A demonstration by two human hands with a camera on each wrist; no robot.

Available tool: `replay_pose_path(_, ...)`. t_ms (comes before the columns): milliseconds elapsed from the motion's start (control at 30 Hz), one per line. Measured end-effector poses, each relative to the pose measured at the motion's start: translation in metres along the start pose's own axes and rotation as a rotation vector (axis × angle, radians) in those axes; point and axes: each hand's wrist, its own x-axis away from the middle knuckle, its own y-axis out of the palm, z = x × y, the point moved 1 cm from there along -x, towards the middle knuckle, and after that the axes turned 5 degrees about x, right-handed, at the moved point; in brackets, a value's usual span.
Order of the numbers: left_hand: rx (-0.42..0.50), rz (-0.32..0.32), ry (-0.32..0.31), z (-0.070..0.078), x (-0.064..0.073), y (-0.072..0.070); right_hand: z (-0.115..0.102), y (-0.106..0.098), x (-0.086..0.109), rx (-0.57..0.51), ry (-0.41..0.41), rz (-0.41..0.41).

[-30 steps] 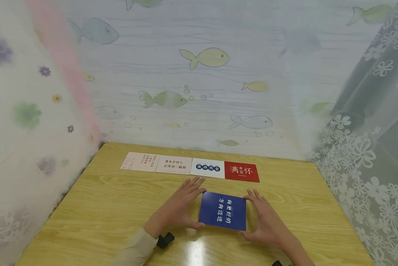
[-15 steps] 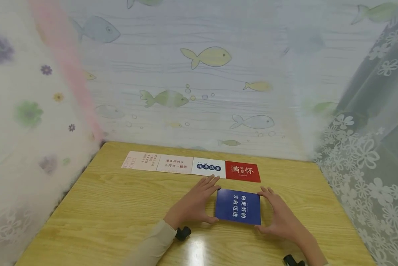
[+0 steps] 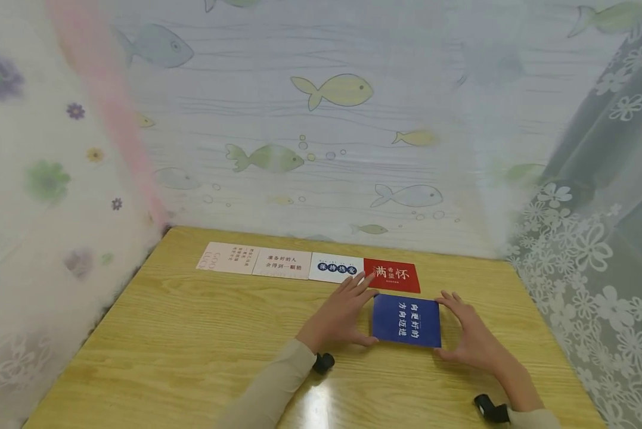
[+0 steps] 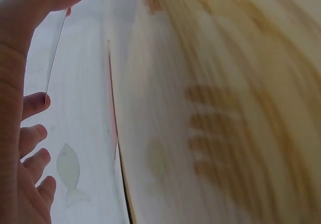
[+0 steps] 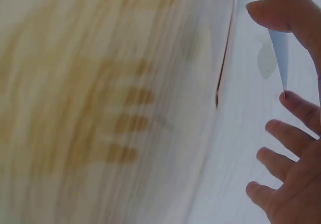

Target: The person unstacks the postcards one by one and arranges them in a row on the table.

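Between my two hands is a dark blue card [image 3: 406, 320] with white characters printed sideways. My left hand [image 3: 342, 316] holds its left side, thumb at the near corner and index finger at the far one. On the opposite side my right hand [image 3: 473, 336] grips the matching two corners. Both wrist views show the card edge-on, as a thin strip [image 4: 54, 58] in the left and a narrow blue wedge [image 5: 280, 53] in the right, raised above the tabletop. The other fingers of each hand are spread away from it. Just beyond lies a red card [image 3: 401, 275], partly overlapped by my left fingertips.
A white card [image 3: 321, 274] with blue circles and two pale pink cards [image 3: 283, 264] continue the row leftward from the red one. They lie on a wood-grain table [image 3: 192, 333]. Fish-patterned fabric [image 3: 331, 179] rises behind its back edge, and a lace curtain [image 3: 594, 286] hangs at right.
Both hands have carried the blue card to the right and slightly away, from in front of the white card to below the red one. The row of cards stays put.
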Motion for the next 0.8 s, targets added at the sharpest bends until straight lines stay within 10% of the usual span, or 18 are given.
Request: replay_pose_path(800, -0.106, -0.151, -0.135, 0.02, -0.066, 0.042, 0.05, -0.028, -0.001, 0.04, 0.084, -0.067)
